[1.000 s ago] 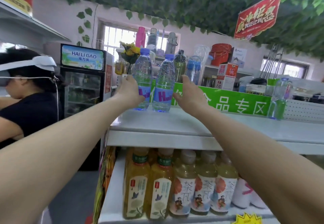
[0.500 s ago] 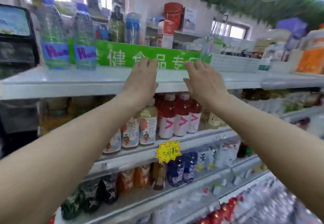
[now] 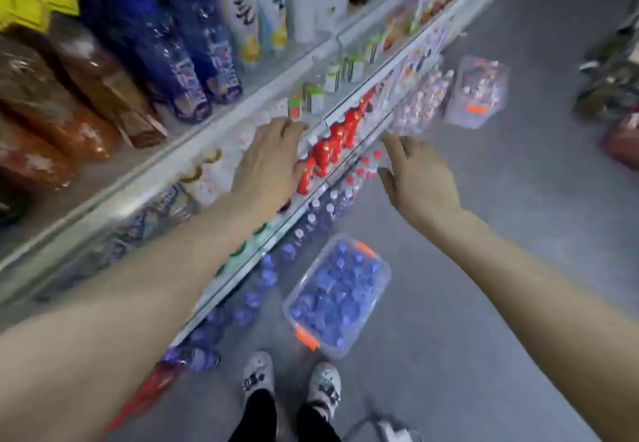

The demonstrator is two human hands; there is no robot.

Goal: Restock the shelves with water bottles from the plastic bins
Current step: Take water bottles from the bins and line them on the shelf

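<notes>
Water bottles (image 3: 337, 294) with blue caps fill a clear bin (image 3: 382, 289) at lower centre; left hand (image 3: 273, 161) and right hand (image 3: 416, 178) hover above, fingers loosely spread, holding nothing.

Both arms reach forward and down, above the bin (image 3: 337, 294) on the floor. The left hand (image 3: 273, 161) and right hand (image 3: 416, 178) are palm-down with fingers loosely spread — neither holds anything.

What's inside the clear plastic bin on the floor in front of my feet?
The clear plastic bin with orange latches is packed with bottles, seen from above as blue-purple caps. Their bodies, labels and any lower layer are hidden beneath those caps.
</notes>
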